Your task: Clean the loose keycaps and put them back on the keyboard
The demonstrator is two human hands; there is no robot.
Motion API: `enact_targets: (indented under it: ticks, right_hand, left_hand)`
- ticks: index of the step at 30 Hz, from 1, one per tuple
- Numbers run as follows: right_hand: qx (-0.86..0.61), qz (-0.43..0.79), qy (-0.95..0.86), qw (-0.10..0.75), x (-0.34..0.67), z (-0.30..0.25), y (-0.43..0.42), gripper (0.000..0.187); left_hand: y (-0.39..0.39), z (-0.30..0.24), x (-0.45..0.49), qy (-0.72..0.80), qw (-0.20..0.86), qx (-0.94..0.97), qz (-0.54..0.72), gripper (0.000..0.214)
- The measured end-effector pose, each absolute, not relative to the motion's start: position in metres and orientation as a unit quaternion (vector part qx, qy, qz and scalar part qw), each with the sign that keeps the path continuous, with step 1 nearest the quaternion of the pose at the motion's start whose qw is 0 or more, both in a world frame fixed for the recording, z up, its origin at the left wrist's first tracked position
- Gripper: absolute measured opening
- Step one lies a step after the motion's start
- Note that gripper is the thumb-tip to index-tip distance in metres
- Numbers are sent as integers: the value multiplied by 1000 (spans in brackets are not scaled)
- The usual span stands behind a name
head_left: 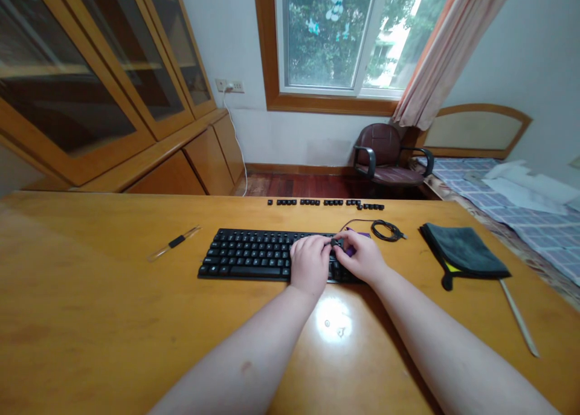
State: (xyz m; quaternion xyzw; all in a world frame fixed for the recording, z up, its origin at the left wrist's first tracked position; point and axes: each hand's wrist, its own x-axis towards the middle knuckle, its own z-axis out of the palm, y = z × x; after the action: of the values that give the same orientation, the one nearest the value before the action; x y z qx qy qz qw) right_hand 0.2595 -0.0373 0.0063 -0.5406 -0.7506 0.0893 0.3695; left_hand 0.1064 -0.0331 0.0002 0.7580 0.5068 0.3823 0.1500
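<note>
Head view, wooden counter [113,318], noted left to right. Far left: a thin clear stick with a dark middle band [174,243] lies at a slant, well apart from everything else. Centre: a black keyboard [247,255] lies flat, long side toward the person. Left hand [310,263] rests on the right part of the keyboard, fingers curled down onto the keys; what the fingertips grip, if anything, cannot be told. Right hand [364,257] just beside it, also over the keyboard's right end, fingers bent around a purple tool [350,250] of which only a sliver shows. Between the two hands, thumb and fingertips meet at a small dark keycap [335,242]; which hand actually pinches it cannot be told. Behind the keyboard, near the counter's far edge: a row of loose black keycaps [326,203] in short groups. Right of the hands: the coiled keyboard cable [385,229]. Further right: a folded dark cloth [464,255] with a yellow edge, and beyond it a pale thin rod [519,318] at a slant.
</note>
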Motion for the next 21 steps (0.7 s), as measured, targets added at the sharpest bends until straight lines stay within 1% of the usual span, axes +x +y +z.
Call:
enact_targets:
  ticks: [2, 3, 7, 9, 12, 16, 18, 21]
  right_hand:
    - [-533, 107, -738, 400, 260, 7, -37, 19]
    - [-526, 120, -724, 429, 259, 7, -36, 20]
    - [-482, 223, -604, 595, 255, 1, -28, 23]
    - [-466, 285, -541, 640, 252, -1, -24, 24]
    - [-467, 346, -487, 652, 250, 0, -21, 25]
    - [-474, 350, -467, 659, 253, 2, -20, 14]
    - [-466, 366, -453, 666, 255, 0, -20, 15]
    - [-454, 424, -413, 666, 256, -4, -19, 20]
  left_hand:
    - [-32, 0, 106, 505, 155, 754, 390, 13]
    - [-31, -1, 106, 503, 159, 751, 396, 13]
    - [-27, -3, 106, 491, 179, 729, 442, 13]
    - [-25, -5, 106, 483, 187, 716, 469, 13]
    - [-24, -6, 106, 470, 191, 703, 498, 12]
    - [-24, -7, 106, 466, 199, 695, 510, 11]
    - [-24, -6, 106, 469, 207, 691, 509, 11]
    - [-24, -5, 106, 463, 217, 688, 515, 11]
